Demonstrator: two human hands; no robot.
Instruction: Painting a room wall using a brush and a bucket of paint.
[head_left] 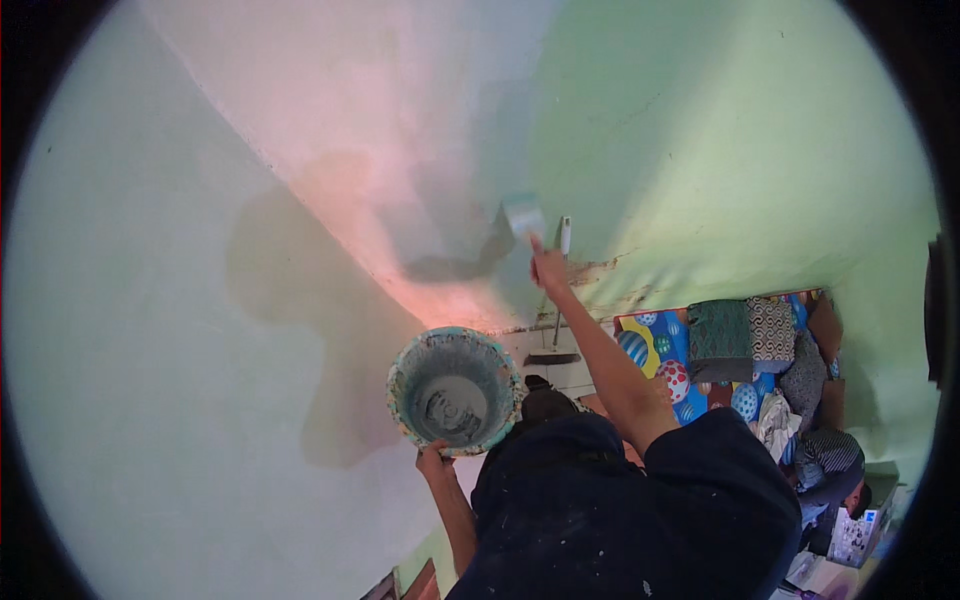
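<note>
My left hand (434,462) grips the lower rim of a round bucket (402,372), its outside and edge spattered with dried paint. Pale grey-white paint (455,408) lies in the bottom of this bucket. My right arm reaches up and forward, and the right hand (548,270) is closed around the handle of a wide, flat paintbrush (522,214). The brush's pale end is against or very near the wall (620,130), where a whitish area meets light green; actual contact is hard to make out. Its handle is mostly hidden by my fingers.
A broom (553,357) leans on the wall below my right hand. At right, a colourful ball-patterned mat (690,405) bears pillows (720,335) and crumpled cloth (777,425). Beyond it, a person in a striped top (832,452) is low down. A wall corner runs down left of the brush.
</note>
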